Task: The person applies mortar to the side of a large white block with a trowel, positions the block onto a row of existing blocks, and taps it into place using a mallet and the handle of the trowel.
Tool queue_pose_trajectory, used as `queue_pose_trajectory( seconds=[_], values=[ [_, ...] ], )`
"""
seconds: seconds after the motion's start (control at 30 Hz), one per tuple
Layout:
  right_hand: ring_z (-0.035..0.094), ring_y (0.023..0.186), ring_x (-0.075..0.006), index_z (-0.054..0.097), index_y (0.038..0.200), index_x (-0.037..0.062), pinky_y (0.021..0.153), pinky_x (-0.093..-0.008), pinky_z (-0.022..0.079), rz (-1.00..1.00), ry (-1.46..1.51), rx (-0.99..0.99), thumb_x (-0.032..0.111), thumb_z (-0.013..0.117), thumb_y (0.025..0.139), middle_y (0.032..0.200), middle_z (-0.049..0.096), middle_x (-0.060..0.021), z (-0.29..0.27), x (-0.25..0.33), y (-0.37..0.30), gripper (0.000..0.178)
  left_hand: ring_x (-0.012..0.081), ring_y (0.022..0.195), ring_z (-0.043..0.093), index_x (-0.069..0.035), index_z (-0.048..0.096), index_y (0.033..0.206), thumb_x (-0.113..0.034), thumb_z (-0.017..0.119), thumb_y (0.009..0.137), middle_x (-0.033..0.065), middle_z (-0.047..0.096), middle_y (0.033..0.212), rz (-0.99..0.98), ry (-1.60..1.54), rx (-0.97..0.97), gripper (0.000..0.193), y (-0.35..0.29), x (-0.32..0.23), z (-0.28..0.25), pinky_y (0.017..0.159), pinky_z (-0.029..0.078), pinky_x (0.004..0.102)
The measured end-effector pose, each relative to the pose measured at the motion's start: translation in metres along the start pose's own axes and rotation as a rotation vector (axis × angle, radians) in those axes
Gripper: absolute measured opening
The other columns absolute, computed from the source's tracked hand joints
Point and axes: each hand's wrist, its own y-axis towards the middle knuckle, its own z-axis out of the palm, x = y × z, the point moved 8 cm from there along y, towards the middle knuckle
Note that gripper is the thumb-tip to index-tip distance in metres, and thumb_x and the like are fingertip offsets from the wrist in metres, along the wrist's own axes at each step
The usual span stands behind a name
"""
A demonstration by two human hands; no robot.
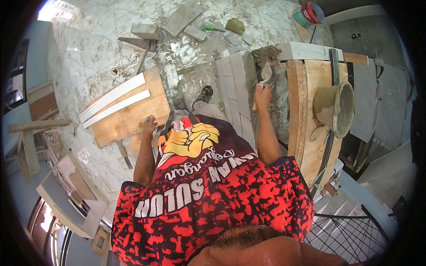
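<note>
My right hand [263, 94] is closed round the handle of a trowel [266, 72], whose pointed blade is smeared with grey. The blade is beside a lump of wet mortar [267, 54] at the far end of a low wall of pale blocks [236, 91]. To the right of that hand, a mortar-coated bucket [326, 107] stands on a wooden panel [313, 80]. My left hand [150, 125] hangs at my left side with its fingers loosely bent and slightly apart. It appears to hold nothing and overlaps the edge of a plywood sheet [128, 122] in view.
Two white strips [116, 94] lie on the plywood. Ahead on the dirty tiled floor are loose blocks [147, 31], a flat slab [182, 17], a green-handled tool [213, 28] and rubble. A green and red bucket [309, 14] stands far right. Timber pieces [39, 126] lean at left.
</note>
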Motion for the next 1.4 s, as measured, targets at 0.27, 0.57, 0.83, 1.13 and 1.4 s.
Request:
queue_pose_trajectory(
  seconds=[0.27,0.57,0.83,1.13,1.4],
  values=[
    [0.062,0.070,-0.0345,0.049,0.114,-0.0030,0.066,-0.0415,0.048,0.074,-0.041,-0.125,0.026,0.055,0.084,0.092,0.061,-0.0238,-0.027,-0.008,-0.016,0.042,0.0156,0.078,0.056,-0.011,0.051,0.117,-0.038,0.056,0.086,0.0018,0.056,0.098,-0.013,-0.056,-0.017,0.041,-0.003,0.018,-0.021,0.061,0.045,0.0280],
    [0.058,0.091,-0.0390,0.052,0.108,-0.0063,0.081,-0.0439,0.043,0.359,0.241,0.049,0.022,0.056,0.083,0.093,0.060,-0.0266,-0.052,0.007,-0.028,0.038,0.0149,0.078,0.055,-0.011,0.052,0.114,-0.038,0.056,0.085,0.0010,0.055,0.098,-0.038,-0.052,0.018,0.039,0.001,0.018,-0.007,0.062,0.043,0.0278],
    [0.057,0.086,-0.0364,0.050,0.110,-0.0059,0.076,-0.0421,0.044,0.029,0.033,-0.213,0.024,0.053,0.085,0.095,0.058,-0.0245,-0.066,0.006,-0.037,0.039,0.0180,0.085,0.056,-0.009,0.050,0.119,-0.043,0.056,0.085,0.0037,0.056,0.105,0.010,-0.047,0.018,0.048,0.014,0.006,-0.010,0.068,0.045,0.0313],
    [0.060,0.078,-0.0280,0.046,0.115,-0.0039,0.068,-0.0399,0.047,0.094,-0.013,-0.152,0.027,0.051,0.087,0.093,0.059,-0.0210,-0.037,-0.020,-0.034,0.042,0.0118,0.069,0.052,-0.012,0.055,0.109,-0.032,0.055,0.086,-0.0002,0.055,0.093,-0.050,-0.057,-0.026,0.030,0.002,0.031,-0.022,0.059,0.043,0.0268],
    [0.056,0.067,-0.0236,0.038,0.116,-0.0027,0.055,-0.0363,0.048,0.352,0.430,-0.256,0.023,0.048,0.089,0.089,0.052,-0.0166,-0.006,-0.050,-0.081,0.039,0.0130,0.072,0.052,-0.011,0.055,0.110,-0.034,0.055,0.085,-0.0005,0.054,0.092,0.002,-0.047,-0.011,0.034,0.009,0.024,-0.025,0.059,0.042,0.0271]
  ],
)
